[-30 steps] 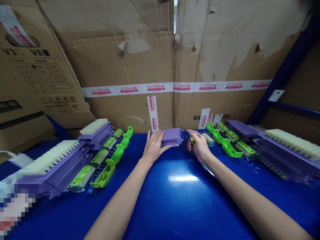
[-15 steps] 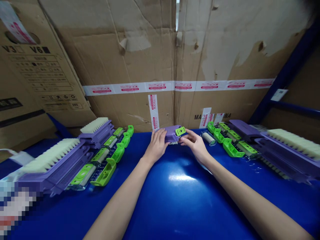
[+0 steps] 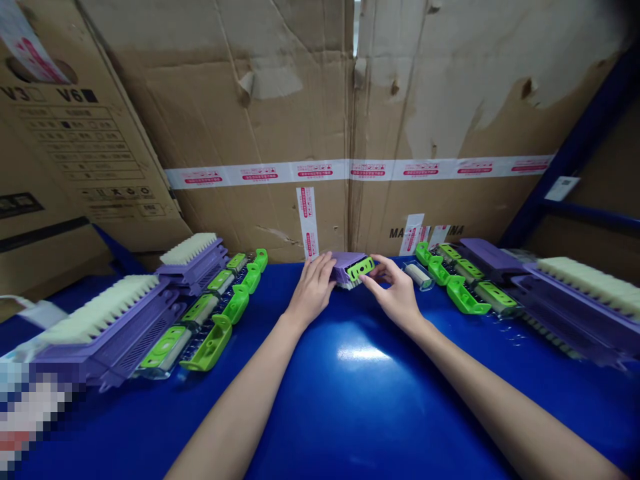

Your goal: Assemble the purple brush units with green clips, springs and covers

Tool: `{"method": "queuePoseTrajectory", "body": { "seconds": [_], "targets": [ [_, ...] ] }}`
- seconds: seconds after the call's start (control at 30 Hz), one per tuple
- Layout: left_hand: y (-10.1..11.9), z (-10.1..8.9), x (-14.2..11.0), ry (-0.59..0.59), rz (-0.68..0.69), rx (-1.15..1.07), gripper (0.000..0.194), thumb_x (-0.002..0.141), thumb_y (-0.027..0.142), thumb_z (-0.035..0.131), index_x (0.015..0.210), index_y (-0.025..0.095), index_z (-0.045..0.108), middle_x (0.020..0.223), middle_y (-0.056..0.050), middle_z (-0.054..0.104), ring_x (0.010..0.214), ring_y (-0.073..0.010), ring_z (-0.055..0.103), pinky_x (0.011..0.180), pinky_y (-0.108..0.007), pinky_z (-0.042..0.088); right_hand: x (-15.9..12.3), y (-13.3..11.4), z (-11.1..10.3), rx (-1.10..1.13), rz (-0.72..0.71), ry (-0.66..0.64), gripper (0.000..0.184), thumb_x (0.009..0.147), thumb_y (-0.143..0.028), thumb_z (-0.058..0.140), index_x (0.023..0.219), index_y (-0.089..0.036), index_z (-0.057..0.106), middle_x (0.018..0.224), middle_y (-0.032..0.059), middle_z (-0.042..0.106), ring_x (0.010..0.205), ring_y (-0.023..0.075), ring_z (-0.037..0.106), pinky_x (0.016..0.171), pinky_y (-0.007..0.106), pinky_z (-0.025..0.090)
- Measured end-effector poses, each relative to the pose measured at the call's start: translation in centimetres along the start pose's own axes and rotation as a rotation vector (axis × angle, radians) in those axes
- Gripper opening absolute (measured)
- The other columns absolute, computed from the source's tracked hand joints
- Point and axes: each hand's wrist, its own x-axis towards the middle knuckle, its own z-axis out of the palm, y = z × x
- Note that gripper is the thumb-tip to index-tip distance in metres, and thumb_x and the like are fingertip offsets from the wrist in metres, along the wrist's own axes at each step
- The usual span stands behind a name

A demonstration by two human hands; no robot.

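A small purple casing point(image 3: 345, 259) sits near the far edge of the blue worktop point(image 3: 320, 400), between the person's two hands, with pale bristles showing along its underside. At its right end is a bright green piece point(image 3: 361, 268) with holes in its face, set at a slant against the casing; whether it is fully seated cannot be told.

The left hand point(image 3: 313, 288) grips the casing from its left side, fingers laid over the top. The right hand point(image 3: 395, 288) pinches the green piece, thumb at its near edge and fingers around its right end.

Just beyond the right hand, a pale block in clear wrap point(image 3: 419, 275) lies on the worktop. Farther right is a line of curved green parts point(image 3: 465, 297), next to wrapped blocks with green tops point(image 3: 495, 297), then more purple casings point(image 3: 485, 257), one bearing cream bristles point(image 3: 590, 283).

On the left side, two purple brushes point(image 3: 135, 333) lie bristles up, beside a row of wrapped green-topped blocks point(image 3: 165, 347) and another row of curved green parts point(image 3: 213, 343).

Behind the worktop stands torn brown cardboard point(image 3: 250, 133), crossed by white tape with red print point(image 3: 315, 171).
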Motion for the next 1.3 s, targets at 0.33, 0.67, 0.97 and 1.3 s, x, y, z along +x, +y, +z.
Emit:
{"method": "queuePoseTrajectory", "body": {
  "seconds": [0.33, 0.67, 0.97, 1.3],
  "targets": [
    [-0.16, 0.23, -0.14, 0.011, -0.081, -0.105, 0.043, 0.085, 0.009, 0.041, 0.128, 0.011, 0.035, 0.139, -0.022, 0.043, 0.133, -0.0259, 0.039, 0.107, -0.048, 0.038, -0.12, 0.24, -0.21, -0.155, -0.190, -0.058, 0.037, 0.076, -0.036, 0.067, 0.110, -0.023, 0.060, 0.077, 0.0024, 0.059, 0.069, 0.0176, 0.056, 0.069, 0.033, 0.050],
    [-0.07, 0.31, -0.24, 0.077, -0.136, -0.245, 0.047, 0.064, 0.007, 0.059, 0.108, 0.018, 0.043, 0.128, -0.017, 0.053, 0.123, -0.0278, 0.050, 0.101, -0.045, 0.045, -0.41, 0.27, -0.27, -0.512, -0.557, -0.146, 0.037, 0.086, -0.030, 0.057, 0.121, -0.019, 0.054, 0.109, 0.0124, 0.057, 0.102, 0.0230, 0.056, 0.086, 0.037, 0.051],
    [0.59, 0.09, -0.08, 0.128, -0.185, -0.381, 0.045, 0.066, 0.005, 0.054, 0.107, 0.019, 0.044, 0.125, -0.013, 0.056, 0.122, -0.0245, 0.051, 0.103, -0.041, 0.044, -0.42, 0.43, -0.16, -0.456, -0.569, -0.158, 0.043, 0.087, -0.032, 0.057, 0.128, -0.021, 0.050, 0.116, 0.0114, 0.059, 0.107, 0.0216, 0.056, 0.091, 0.038, 0.051],
    [0.75, 0.14, -0.09, 0.156, -0.190, -0.278, 0.043, 0.065, 0.005, 0.053, 0.105, 0.019, 0.045, 0.122, -0.013, 0.056, 0.120, -0.0244, 0.052, 0.102, -0.041, 0.044, -0.43, 0.59, -0.21, -0.449, -0.460, -0.105, 0.033, 0.090, -0.025, 0.047, 0.122, -0.018, 0.052, 0.113, 0.0105, 0.061, 0.106, 0.0198, 0.056, 0.091, 0.036, 0.049]
  ]
}}
